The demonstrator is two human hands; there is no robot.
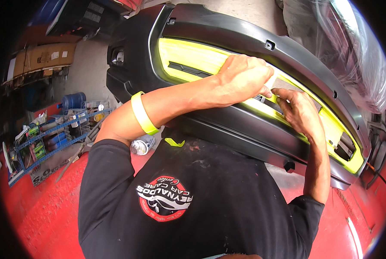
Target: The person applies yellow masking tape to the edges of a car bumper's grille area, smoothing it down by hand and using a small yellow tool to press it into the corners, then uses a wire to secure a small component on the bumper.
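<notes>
Masking seems underway on the far black bumper [240, 29], left hand [246, 77] curled tight on yellow tape [271, 81], right hand [300, 111] half-bent, its hold unclear; pressing the strip flat probably comes next.

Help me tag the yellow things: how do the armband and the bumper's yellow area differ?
The armband is a narrow loop around the left forearm; the yellow area stretches along the bumper.
The armband looks unbroken where it shows; the yellow area is interrupted by gaps and dark parts.
The armband sits away from the left hand and right hand; the yellow area lies beneath both.
Both are bright yellow.
</notes>
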